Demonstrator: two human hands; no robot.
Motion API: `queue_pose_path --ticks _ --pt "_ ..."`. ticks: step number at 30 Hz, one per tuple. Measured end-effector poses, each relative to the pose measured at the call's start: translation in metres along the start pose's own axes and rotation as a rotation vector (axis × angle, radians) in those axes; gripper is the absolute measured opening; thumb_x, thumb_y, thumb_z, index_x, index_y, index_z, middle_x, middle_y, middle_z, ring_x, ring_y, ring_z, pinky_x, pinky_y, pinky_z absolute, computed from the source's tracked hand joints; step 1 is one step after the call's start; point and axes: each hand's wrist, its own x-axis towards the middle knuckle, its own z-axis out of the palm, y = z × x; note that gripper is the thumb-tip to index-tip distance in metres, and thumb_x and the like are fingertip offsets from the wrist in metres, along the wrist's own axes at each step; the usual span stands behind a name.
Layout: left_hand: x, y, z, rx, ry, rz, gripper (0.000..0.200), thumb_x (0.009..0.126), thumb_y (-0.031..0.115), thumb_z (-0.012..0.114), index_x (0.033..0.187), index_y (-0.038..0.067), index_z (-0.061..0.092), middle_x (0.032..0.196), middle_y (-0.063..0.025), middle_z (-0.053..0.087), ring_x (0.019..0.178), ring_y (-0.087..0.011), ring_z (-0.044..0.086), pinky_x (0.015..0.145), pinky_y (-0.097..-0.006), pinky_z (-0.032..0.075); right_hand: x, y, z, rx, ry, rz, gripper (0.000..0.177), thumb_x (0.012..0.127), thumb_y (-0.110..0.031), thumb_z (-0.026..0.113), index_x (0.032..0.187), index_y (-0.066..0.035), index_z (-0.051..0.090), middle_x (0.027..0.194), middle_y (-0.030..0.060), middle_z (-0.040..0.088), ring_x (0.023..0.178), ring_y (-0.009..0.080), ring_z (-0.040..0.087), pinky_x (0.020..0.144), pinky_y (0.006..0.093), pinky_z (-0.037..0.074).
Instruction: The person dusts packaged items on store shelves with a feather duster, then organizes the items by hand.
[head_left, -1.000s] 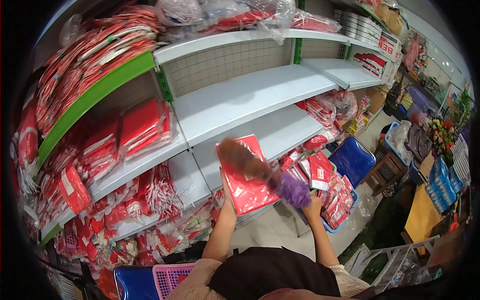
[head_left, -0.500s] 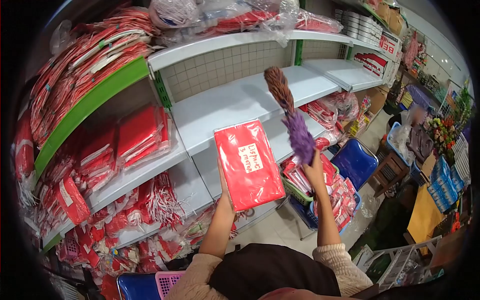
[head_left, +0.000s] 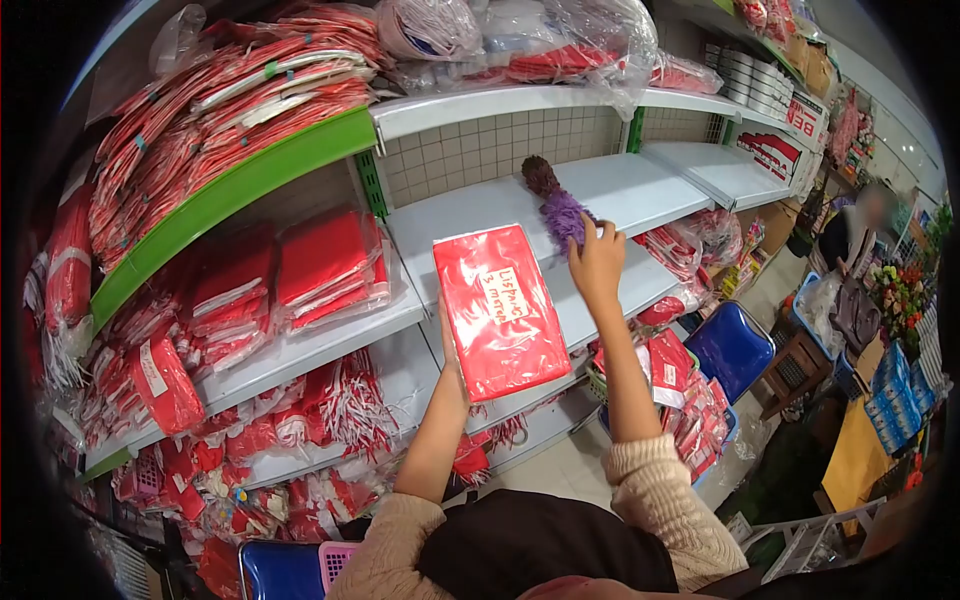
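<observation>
The left hand (head_left: pixel 450 372) clasps the lower edge of the red packet (head_left: pixel 500 310), which stands upright at its 12 o'clock. It is likely light, floppy and slick-wrapped, and safest gripped there. The right hand (head_left: pixel 597 262) grips the soft duster (head_left: pixel 558 205), which is at its 11 o'clock over the white shelf (head_left: pixel 650 180).

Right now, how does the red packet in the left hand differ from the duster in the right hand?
The red packet is flat and glossy; the duster is fluffy, purple and brown. The red packet bears a white handwritten label; the duster shows none. The left hand holds the red packet upright in the air, while the right hand holds the duster out over the white shelf. Shared: each is gripped by one hand.
</observation>
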Motion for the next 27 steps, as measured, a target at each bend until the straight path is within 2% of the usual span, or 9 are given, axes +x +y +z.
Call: queue_pose_path --ticks 3,5,6,9,14,17,20,24,27 --pt "0.003 0.01 0.002 0.005 -0.006 0.018 0.077 0.084 0.068 0.032 0.129 0.006 0.039 0.121 -0.011 0.051 0.11 -0.0223 0.05 0.09 -0.0353 0.044 -0.027 -0.031 -0.025 0.611 -0.21 0.232 0.048 0.08 -0.025 0.062 0.119 0.0 0.049 0.09 0.0194 0.059 0.076 0.0296 0.056 0.073 0.0363 0.044" --pt "0.006 0.018 0.004 0.014 -0.005 0.027 0.077 0.084 0.068 0.032 0.129 0.006 0.039 0.121 -0.011 0.051 0.11 -0.0223 0.05 0.09 -0.0352 0.044 -0.049 -0.038 -0.02 0.973 -0.715 0.486 0.05 0.083 -0.027 0.062 0.121 0.002 0.047 0.095 0.0182 0.06 0.08 0.0233 0.058 0.073 0.0336 0.045" --pt "0.006 0.023 0.005 0.023 -0.005 0.036 0.077 0.084 0.068 0.032 0.129 0.006 0.039 0.121 -0.011 0.051 0.11 -0.0222 0.05 0.09 -0.0352 0.044 -0.059 -0.052 -0.022 1.222 -0.569 0.471 0.049 0.085 -0.023 0.061 0.122 0.004 0.044 0.1 0.0162 0.061 0.086 0.0178 0.059 0.073 0.0292 0.047" --pt "0.002 0.038 0.008 0.055 0.005 0.072 0.077 0.085 0.068 0.032 0.129 0.006 0.039 0.122 -0.0111 0.051 0.11 -0.0222 0.05 0.09 -0.0351 0.044 -0.055 -0.075 -0.03 1.47 -0.539 0.587 0.049 0.085 -0.015 0.061 0.126 0.003 0.041 0.104 0.0149 0.061 0.088 0.0143 0.06 0.075 0.0254 0.048" --pt "-0.043 0.091 0.051 0.319 0.21 0.253 0.072 0.089 0.062 0.028 0.133 0.006 0.035 0.128 -0.0116 0.046 0.116 -0.0218 0.046 0.095 -0.0347 0.041 -0.034 -0.118 -0.026 1.571 -0.599 0.588 0.045 0.084 -0.009 0.062 0.123 0.005 0.045 0.091 0.0135 0.065 0.079 0.015 0.062 0.069 0.026 0.05" --pt "-0.053 0.131 0.023 0.321 0.048 0.348 0.062 0.094 0.045 0.039 0.136 0.002 0.029 0.136 -0.0122 0.039 0.12 -0.0219 0.043 0.101 -0.0314 0.035 -0.014 -0.146 -0.019 1.575 -0.545 0.592 0.045 0.083 -0.009 0.062 0.121 0.008 0.045 0.088 0.0145 0.065 0.074 0.0149 0.063 0.061 0.0248 0.05" --pt "-0.074 0.165 0.035 0.672 0.211 0.487 0.062 0.091 0.023 0.052 0.139 -0.003 0.021 0.141 -0.0152 0.031 0.126 -0.0213 0.036 0.105 -0.0302 0.028 0.015 -0.182 -0.008 1.672 -0.542 0.602 0.049 0.082 -0.009 0.062 0.122 0.011 0.042 0.093 0.0179 0.063 0.074 0.0165 0.064 0.061 0.0255 0.051" --pt "-0.066 0.209 0.005 0.893 0.143 0.694 0.077 0.076 -0.007 0.061 0.139 -0.005 0.016 0.137 -0.0177 0.036 0.124 -0.0207 0.038 0.102 -0.0296 0.031 0.048 -0.234 0.039 1.748 -0.64 0.49 0.058 0.081 -0.009 0.064 0.125 0.015 0.035 0.099 0.022 0.061 0.08 0.0208 0.064 0.067 0.029 0.052" --pt "-0.05 0.253 -0.036 1.263 0.355 0.741 0.074 0.076 -0.001 0.063 0.137 -0.006 0.021 0.134 -0.0214 0.039 0.124 -0.0244 0.041 0.101 -0.0302 0.032 0.061 -0.273 0.065 1.681 -0.67 0.555 0.062 0.079 -0.009 0.065 0.126 0.016 0.033 0.1 0.0242 0.061 0.083 0.0227 0.064 0.07 0.029 0.052"
